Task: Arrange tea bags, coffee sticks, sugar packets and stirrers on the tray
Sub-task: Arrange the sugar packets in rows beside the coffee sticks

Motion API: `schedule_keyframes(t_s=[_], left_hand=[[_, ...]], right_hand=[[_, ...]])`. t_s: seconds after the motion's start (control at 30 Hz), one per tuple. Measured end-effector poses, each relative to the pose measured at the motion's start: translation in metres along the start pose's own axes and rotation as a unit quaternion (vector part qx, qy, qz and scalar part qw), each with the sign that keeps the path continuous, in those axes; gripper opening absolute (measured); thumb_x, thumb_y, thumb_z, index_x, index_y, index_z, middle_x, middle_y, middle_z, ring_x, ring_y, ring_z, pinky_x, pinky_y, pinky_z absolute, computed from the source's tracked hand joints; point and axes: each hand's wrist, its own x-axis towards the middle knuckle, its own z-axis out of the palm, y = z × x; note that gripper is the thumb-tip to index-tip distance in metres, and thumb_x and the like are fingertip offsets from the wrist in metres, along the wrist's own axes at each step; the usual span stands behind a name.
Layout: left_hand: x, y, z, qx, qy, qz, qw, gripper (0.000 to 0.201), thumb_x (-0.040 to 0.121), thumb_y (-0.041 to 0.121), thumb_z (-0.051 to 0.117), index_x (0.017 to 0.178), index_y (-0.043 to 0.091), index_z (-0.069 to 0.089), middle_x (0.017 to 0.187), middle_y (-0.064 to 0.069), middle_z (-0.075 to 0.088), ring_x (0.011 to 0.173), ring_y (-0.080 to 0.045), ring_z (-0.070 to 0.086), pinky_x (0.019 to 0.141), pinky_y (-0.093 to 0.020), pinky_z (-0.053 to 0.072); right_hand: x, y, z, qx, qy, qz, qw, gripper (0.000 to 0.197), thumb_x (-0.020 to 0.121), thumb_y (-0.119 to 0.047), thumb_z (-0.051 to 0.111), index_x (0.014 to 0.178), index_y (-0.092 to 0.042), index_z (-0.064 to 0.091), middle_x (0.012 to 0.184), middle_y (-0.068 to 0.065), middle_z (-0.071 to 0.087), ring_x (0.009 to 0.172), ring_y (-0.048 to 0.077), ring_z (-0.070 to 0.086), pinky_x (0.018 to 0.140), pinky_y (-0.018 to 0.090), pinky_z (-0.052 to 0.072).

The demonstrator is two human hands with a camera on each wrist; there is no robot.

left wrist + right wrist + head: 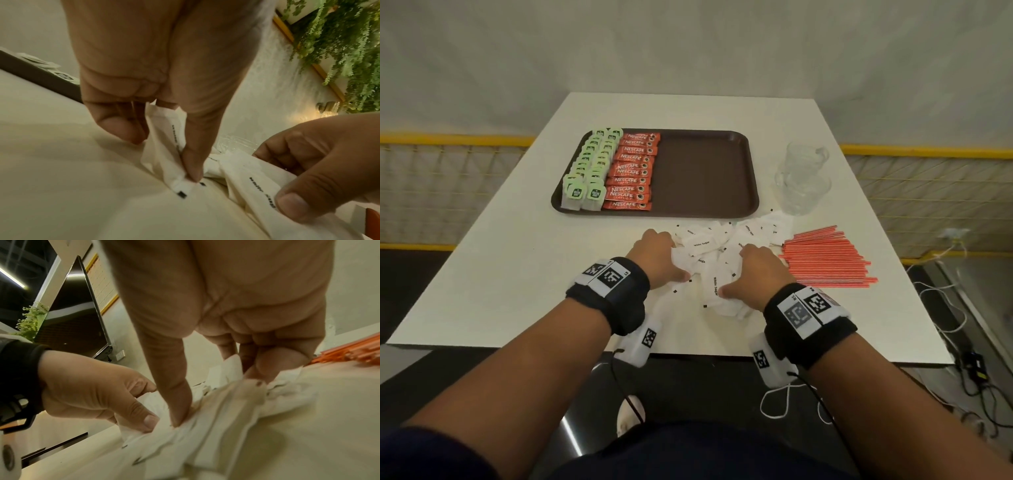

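Our left hand (659, 255) is curling its fingers (121, 128) and thumb around the near-left side of the heap of white sugar packets (717, 253), the thumb tip pinning one packet's corner against the table (517, 260). Our right hand (758, 270) is closing on the heap's right side in the same way, thumb (176, 395) pressing down into the paper while the curled fingers are gathering packets behind it. The packets are lying in a loose, overlapping pile on the table between our two hands, just in front of the brown tray (705, 171) and not on it. Just to the right of our right hand, the orange stirrers (828, 258) are lying side by side in a flat bundle on the table. On the tray, the green tea bags (589, 168) are standing in two rows along the left edge, and the red coffee sticks (633, 171) are lying stacked in a column right beside them; the tray's right half is showing bare brown. Two clear glass mugs (803, 178) are sitting just beyond the tray's right rim.
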Motion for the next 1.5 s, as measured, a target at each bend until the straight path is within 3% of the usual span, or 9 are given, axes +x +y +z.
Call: schedule_keyframes(t_s=[0.17,0.3,0.57,0.8,0.93,1.1,1.23,1.37,1.5], left_hand=[[-0.002,0.001,0.002,-0.071,0.005,0.0,0.997,0.061,0.079,0.018,0.08,0.127,0.01,0.043,0.112,-0.005,0.055,0.095,-0.022,0.052,0.075,-0.028,0.041],[-0.001,0.0,0.0,-0.041,-0.01,0.005,0.999,0.054,0.081,0.023,0.078,0.127,0.009,0.052,0.126,-0.009,0.057,0.111,-0.026,0.054,0.082,-0.028,0.039],[0.0,-0.009,-0.003,-0.084,-0.006,0.006,0.996,0.047,0.082,0.027,0.078,0.117,0.013,0.049,0.112,-0.004,0.056,0.094,-0.02,0.052,0.065,-0.027,0.039],[-0.006,-0.027,-0.019,-0.181,-0.005,0.0,0.983,0.038,0.083,0.024,0.078,0.115,0.01,0.062,0.114,-0.006,0.064,0.1,-0.024,0.061,0.085,-0.035,0.051],[-0.011,-0.033,-0.031,-0.349,-0.035,-0.033,0.936,0.032,0.087,0.012,0.073,0.117,0.01,0.063,0.11,-0.01,0.07,0.093,-0.024,0.07,0.078,-0.033,0.059],[-0.008,-0.026,-0.047,-0.507,-0.105,-0.042,0.855,0.025,0.097,0.003,0.057,0.122,0.009,0.057,0.118,-0.016,0.065,0.102,-0.027,0.071,0.083,-0.044,0.06],[0.004,-0.018,-0.062,-0.585,-0.125,-0.02,0.801,0.026,0.1,0.004,0.047,0.124,0.008,0.055,0.125,-0.021,0.063,0.106,-0.034,0.07,0.084,-0.05,0.059],[0.018,-0.013,-0.078,-0.636,-0.167,0.018,0.753,0.035,0.101,0.015,0.041,0.133,0.006,0.053,0.121,-0.019,0.068,0.109,-0.038,0.068,0.087,-0.052,0.057],[0.036,-0.021,-0.091,-0.657,-0.253,0.045,0.709,0.057,0.099,0.051,0.037,0.13,0.008,0.058,0.124,-0.019,0.067,0.112,-0.038,0.065,0.089,-0.051,0.057]], right_hand=[[-0.002,-0.001,0.004,-0.007,0.007,-0.021,1.0,0.064,0.075,-0.039,0.075,0.127,-0.015,0.045,0.118,0.008,0.051,0.104,0.024,0.055,0.085,0.033,0.048],[-0.004,-0.002,0.008,0.018,0.017,-0.048,0.999,0.057,0.078,-0.03,0.073,0.125,-0.015,0.045,0.111,0.003,0.059,0.1,0.021,0.058,0.075,0.028,0.042],[0.0,0.006,-0.001,0.108,0.036,-0.057,0.992,0.03,0.08,-0.015,0.07,0.101,-0.019,0.049,0.087,-0.003,0.058,0.078,0.015,0.058,0.06,0.024,0.043],[0.004,0.025,-0.02,0.186,0.066,-0.056,0.979,0.027,0.078,-0.018,0.075,0.098,-0.02,0.057,0.096,-0.002,0.065,0.084,0.015,0.062,0.063,0.024,0.045],[0.006,0.029,-0.039,0.216,0.068,-0.067,0.972,0.03,0.081,-0.019,0.075,0.107,-0.02,0.06,0.099,-0.002,0.066,0.085,0.011,0.062,0.065,0.023,0.047],[0.014,0.013,-0.063,0.262,0.056,-0.09,0.959,0.034,0.08,-0.018,0.077,0.111,-0.016,0.062,0.102,0.002,0.072,0.092,0.02,0.069,0.088,0.044,0.055],[0.019,-0.017,-0.077,0.313,0.017,-0.132,0.94,0.034,0.08,-0.009,0.076,0.112,-0.01,0.063,0.096,0.006,0.075,0.09,0.023,0.072,0.087,0.043,0.056],[0.034,-0.055,-0.084,0.274,-0.029,-0.168,0.947,0.033,0.077,-0.008,0.078,0.107,-0.01,0.064,0.097,0.004,0.075,0.091,0.023,0.072,0.084,0.044,0.057],[0.057,-0.088,-0.084,0.246,-0.034,-0.175,0.953,0.037,0.076,-0.007,0.08,0.106,-0.012,0.06,0.085,0.005,0.074,0.079,0.023,0.072,0.067,0.036,0.058]])
